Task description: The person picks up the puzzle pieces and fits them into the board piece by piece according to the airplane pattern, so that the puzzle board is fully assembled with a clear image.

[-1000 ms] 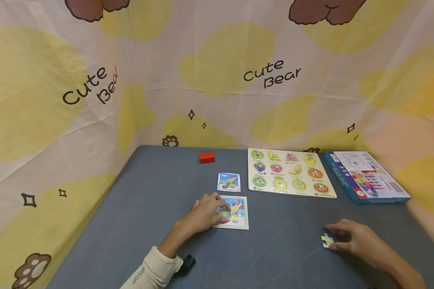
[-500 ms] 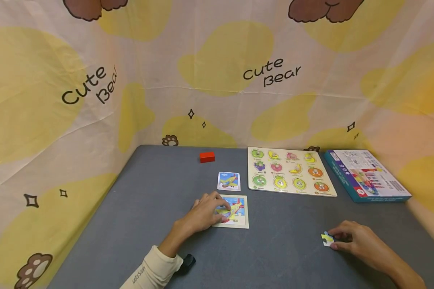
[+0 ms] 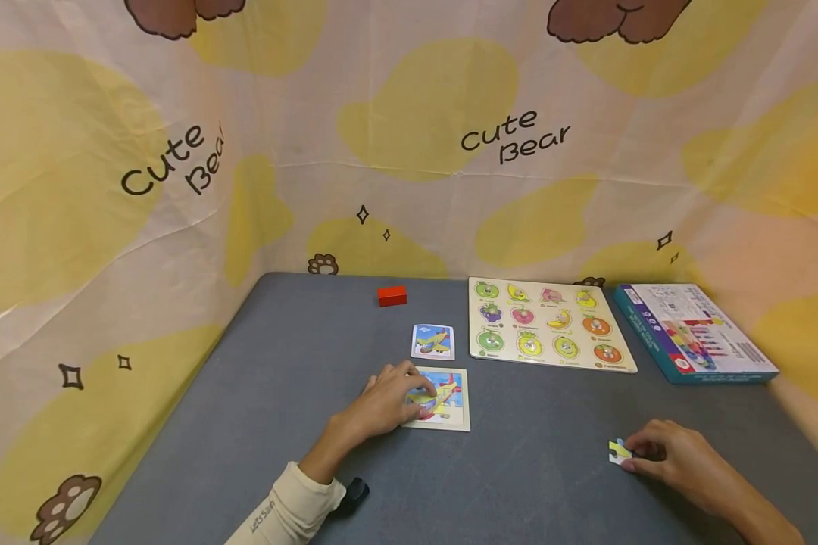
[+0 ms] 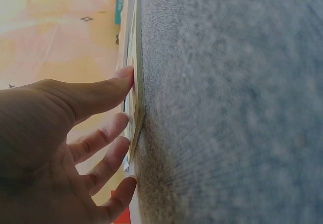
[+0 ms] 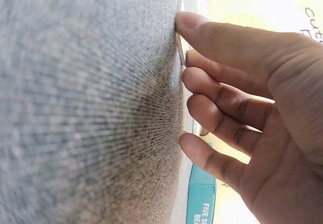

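Note:
My left hand [image 3: 384, 401] rests on the left side of a pale-framed airplane jigsaw puzzle [image 3: 455, 418], thumb and fingertips touching its face and hiding part of the picture. The left wrist view shows the board [image 4: 137, 90] edge-on, with the thumb on it and the fingers loosely bent. Far to the right, my right hand [image 3: 675, 458] pinches a small yellow, white and blue jigsaw piece [image 3: 617, 453] between thumb and index finger, low over the table. Seen from the right wrist, this piece [image 5: 181, 45] is a thin edge at the thumb tip; the other fingers are spread along the tabletop.
Behind the puzzle lies a small airplane picture card [image 3: 432, 342], with a red block [image 3: 391, 296] farther back. A fruit board [image 3: 548, 324] and a teal-sided box [image 3: 698, 333] lie at the back right. Printed cloth walls [image 3: 409, 151] border the grey table [image 3: 300, 341].
My right index finger has come down toward the thumb and onto the jigsaw piece, which has turned slightly. The left hand stays in place on the puzzle.

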Motion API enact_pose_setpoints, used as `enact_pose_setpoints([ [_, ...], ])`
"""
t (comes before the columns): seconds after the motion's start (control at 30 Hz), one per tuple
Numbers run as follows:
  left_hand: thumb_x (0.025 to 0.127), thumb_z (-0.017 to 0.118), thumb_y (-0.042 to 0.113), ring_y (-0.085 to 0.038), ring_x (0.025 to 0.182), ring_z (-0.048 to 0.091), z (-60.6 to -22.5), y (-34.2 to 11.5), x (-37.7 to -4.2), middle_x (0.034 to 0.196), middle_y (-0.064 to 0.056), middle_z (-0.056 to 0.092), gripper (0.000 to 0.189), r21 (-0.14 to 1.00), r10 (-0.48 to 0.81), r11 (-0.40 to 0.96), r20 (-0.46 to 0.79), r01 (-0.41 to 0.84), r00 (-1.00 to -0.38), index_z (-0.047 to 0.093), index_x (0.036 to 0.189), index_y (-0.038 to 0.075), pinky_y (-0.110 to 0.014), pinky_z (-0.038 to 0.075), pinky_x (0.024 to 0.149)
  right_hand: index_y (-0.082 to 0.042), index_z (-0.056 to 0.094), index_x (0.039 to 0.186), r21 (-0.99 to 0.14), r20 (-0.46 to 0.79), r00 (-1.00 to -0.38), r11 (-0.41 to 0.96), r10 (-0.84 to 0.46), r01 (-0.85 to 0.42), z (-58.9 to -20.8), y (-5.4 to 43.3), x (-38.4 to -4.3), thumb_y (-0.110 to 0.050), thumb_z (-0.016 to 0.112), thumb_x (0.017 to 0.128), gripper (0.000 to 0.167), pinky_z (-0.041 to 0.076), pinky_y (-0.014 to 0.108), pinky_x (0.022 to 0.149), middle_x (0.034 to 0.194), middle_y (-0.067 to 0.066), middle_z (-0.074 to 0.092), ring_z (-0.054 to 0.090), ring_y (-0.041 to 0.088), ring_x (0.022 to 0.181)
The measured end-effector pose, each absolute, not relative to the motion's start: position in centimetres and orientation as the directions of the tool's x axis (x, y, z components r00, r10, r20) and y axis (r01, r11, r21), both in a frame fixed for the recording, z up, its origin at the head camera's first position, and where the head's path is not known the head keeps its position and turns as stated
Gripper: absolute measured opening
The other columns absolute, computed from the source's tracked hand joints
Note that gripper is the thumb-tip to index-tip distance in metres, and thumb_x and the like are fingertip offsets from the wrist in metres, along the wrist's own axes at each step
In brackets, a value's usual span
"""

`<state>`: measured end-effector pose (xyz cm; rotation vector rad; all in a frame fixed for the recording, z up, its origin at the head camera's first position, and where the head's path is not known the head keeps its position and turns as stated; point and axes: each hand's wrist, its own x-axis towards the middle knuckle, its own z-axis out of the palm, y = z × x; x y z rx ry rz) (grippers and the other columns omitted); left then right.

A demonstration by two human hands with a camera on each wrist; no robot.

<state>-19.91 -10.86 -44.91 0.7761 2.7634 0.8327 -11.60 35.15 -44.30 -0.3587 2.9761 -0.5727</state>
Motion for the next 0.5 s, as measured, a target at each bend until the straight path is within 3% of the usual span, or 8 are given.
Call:
enact_pose_setpoints([
  [0.3, 0.096, 0.079, 0.018, -0.024, 0.110, 0.049, -44.7, -10.9, -19.7, 0.127, -0.003, 0.059, 0.027, 0.551, 0.523, 0.710, 0.005, 0.439, -0.852, 0.077, 0.122, 0.021, -0.047, 0.034, 0.084, -0.017, 0.079, 0.094, -0.375, 0.015, -0.968, 0.895, -0.252, -0.239, -44.7, 34.9, -11.3, -0.027, 0.090, 0.084, 0.018, 0.045, 0.024, 0.066, 0.085, -0.012, 0.058, 0.046, -0.004, 0.075],
  [0.5, 0.096, 0.079, 0.018, -0.024, 0.111, 0.049, -44.6, -10.8, -19.7, 0.127, -0.002, 0.059, 0.027, 0.550, 0.520, 0.714, -0.003, 0.434, -0.854, 0.076, 0.122, 0.021, -0.047, 0.034, 0.084, -0.023, 0.076, 0.090, -0.408, 0.141, -0.942, 0.849, -0.305, -0.336, -45.1, 34.1, -11.4, -0.023, 0.092, 0.081, 0.018, 0.043, 0.024, 0.064, 0.082, -0.020, 0.055, 0.046, -0.005, 0.074],
])
